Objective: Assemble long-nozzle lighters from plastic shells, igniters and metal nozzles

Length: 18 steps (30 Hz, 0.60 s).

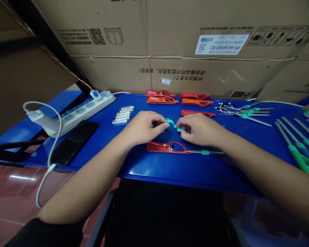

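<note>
My left hand is closed, thumb and forefinger pinching one end of a small teal plastic piece. Close by on the right, my right hand has its fingers curled on a teal part; whether the two teal parts are joined is unclear. Nearer the table's front edge lies an open red handle shell with white and black wires inside. A metal rod with a teal collar extends from its right end, partly beneath my right forearm.
Red and orange shells line the back of the blue table. Clear cylinders, a power strip and a black phone lie left. Wired rods and green-handled lighters lie right. Cardboard stands behind.
</note>
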Each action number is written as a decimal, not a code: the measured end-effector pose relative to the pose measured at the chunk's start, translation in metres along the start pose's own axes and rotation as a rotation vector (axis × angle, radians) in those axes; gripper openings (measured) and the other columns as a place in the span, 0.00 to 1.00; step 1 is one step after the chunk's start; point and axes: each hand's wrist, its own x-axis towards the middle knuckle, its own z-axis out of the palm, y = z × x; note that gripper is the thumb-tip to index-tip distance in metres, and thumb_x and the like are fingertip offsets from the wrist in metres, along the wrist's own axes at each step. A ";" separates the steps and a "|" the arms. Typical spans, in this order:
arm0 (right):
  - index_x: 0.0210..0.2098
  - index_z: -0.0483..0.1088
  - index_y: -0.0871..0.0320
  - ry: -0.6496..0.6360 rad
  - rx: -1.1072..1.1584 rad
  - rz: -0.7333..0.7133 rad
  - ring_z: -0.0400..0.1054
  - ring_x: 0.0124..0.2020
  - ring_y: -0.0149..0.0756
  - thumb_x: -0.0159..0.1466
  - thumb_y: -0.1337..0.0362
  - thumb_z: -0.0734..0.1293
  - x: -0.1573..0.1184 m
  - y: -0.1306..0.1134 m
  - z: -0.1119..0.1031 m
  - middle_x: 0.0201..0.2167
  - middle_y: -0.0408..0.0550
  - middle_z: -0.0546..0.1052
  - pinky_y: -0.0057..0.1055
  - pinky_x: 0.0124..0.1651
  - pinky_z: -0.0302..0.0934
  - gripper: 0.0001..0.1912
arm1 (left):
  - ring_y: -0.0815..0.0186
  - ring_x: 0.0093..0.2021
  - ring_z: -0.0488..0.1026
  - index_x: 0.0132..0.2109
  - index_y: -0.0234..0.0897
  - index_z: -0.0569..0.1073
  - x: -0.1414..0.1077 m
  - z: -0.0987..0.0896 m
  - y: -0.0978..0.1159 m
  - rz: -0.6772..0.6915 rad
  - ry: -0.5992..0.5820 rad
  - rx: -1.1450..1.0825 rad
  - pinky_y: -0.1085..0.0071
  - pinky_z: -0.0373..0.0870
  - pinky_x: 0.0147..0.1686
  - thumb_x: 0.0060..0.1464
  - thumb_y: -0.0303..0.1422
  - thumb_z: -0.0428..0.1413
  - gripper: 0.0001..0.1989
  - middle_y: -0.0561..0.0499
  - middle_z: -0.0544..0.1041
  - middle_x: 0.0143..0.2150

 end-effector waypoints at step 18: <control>0.46 0.73 0.56 0.418 0.401 -0.026 0.71 0.29 0.32 0.63 0.65 0.68 -0.021 -0.013 0.003 0.32 0.44 0.77 0.31 0.35 0.68 0.11 | 0.64 0.39 0.82 0.49 0.30 0.78 -0.004 0.031 0.020 -0.099 0.151 -0.514 0.72 0.78 0.42 0.55 0.30 0.62 0.15 0.46 0.84 0.41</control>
